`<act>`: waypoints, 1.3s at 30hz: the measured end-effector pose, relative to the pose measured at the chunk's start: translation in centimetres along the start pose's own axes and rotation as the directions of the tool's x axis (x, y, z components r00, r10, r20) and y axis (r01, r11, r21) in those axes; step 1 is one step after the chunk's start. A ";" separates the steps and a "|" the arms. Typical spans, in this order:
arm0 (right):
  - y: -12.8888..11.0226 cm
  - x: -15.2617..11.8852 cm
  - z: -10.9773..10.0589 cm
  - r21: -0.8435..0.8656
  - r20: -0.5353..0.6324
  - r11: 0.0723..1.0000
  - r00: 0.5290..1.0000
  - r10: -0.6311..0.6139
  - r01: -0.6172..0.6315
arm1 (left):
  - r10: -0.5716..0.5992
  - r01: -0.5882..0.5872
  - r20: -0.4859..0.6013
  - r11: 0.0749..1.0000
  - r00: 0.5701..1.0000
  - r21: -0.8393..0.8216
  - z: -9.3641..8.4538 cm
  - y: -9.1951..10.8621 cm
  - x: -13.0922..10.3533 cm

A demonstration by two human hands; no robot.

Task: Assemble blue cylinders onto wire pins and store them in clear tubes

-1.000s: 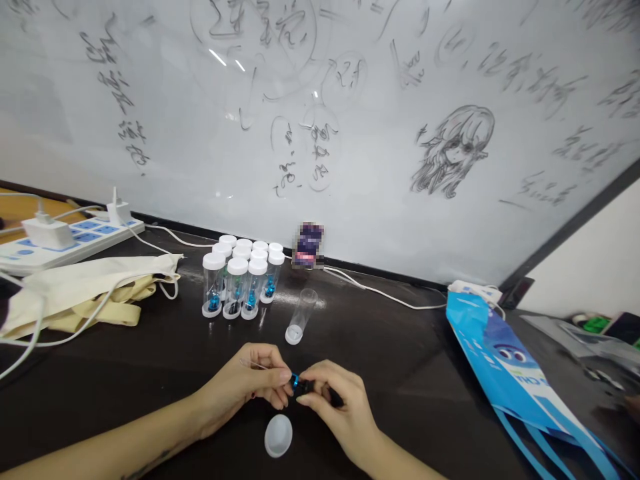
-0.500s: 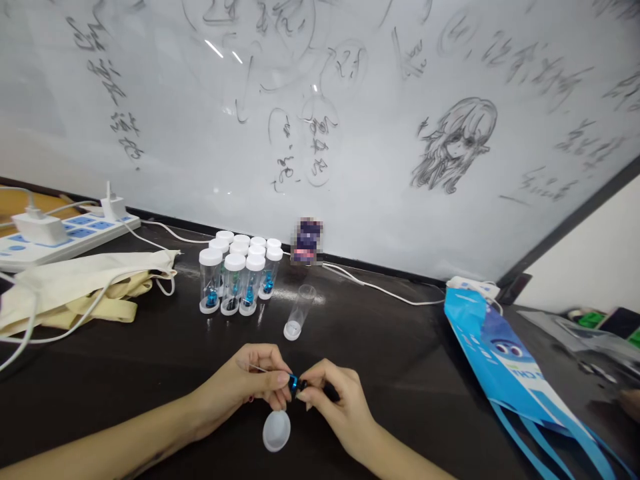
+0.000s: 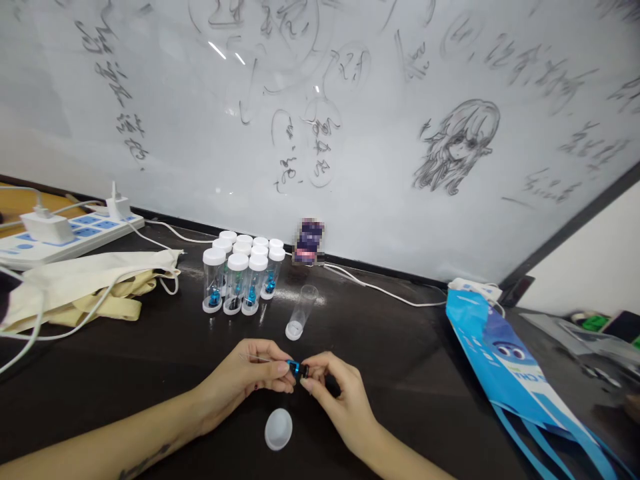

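My left hand point(image 3: 253, 370) pinches the blue part of a small blue-and-black piece point(image 3: 297, 367) between thumb and fingers. A thin pale rod or wire sticks out leftward across the same hand. From the other side, my right hand point(image 3: 340, 387) closes its thumb and fingertips on the piece's black end. Fingers hide much of it, so its exact kind is unclear. Below the hands a round white cap point(image 3: 279, 429) lies on the dark table. Beyond them stands an open clear tube point(image 3: 303, 309) with a white base.
Several white-capped clear tubes point(image 3: 214, 281) with small blue or dark pieces inside stand together at the back. On the left are a power strip point(image 3: 95, 237), cables and a cream cloth bag point(image 3: 90, 280). A blue bag point(image 3: 480, 333) lies right; a whiteboard point(image 3: 370, 167) rises behind.
Both hands have risen slightly with the blue-and-black piece, and the right hand's fingers have shifted around its black end. The cap and tubes stay put; the view has shifted slightly.
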State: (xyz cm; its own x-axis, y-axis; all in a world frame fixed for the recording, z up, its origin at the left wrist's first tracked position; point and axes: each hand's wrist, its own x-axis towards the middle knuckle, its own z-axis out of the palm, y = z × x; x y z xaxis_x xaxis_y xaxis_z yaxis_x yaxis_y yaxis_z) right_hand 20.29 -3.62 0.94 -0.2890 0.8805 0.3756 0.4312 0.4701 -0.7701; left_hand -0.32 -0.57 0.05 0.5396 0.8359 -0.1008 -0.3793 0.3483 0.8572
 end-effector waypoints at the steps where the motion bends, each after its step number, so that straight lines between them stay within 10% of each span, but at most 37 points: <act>1: -0.1 0.0 0.0 -0.008 0.005 1.000 1.000 0.003 -0.003 | -0.003 0.003 0.005 1.000 1.000 0.003 0.0 -0.1 0.0; 25: 0.1 -0.3 -0.3 -0.044 0.046 0.947 0.948 -0.315 0.317 | -0.035 0.036 0.067 0.999 0.997 -0.006 -0.2 -0.2 -0.2; 39: 0.1 -0.5 -0.3 -0.133 0.084 0.980 0.987 -0.137 0.148 | -0.038 0.038 0.073 0.999 0.997 0.001 -0.1 -0.2 -0.2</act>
State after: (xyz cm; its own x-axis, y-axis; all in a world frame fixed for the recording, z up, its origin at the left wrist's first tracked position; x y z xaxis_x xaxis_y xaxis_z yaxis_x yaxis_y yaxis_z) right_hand 20.70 -4.00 0.81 -0.4163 0.7995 0.4330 0.4937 0.5987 -0.6307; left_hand -0.43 -0.76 -0.12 0.6071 0.7887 -0.0965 -0.3573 0.3794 0.8534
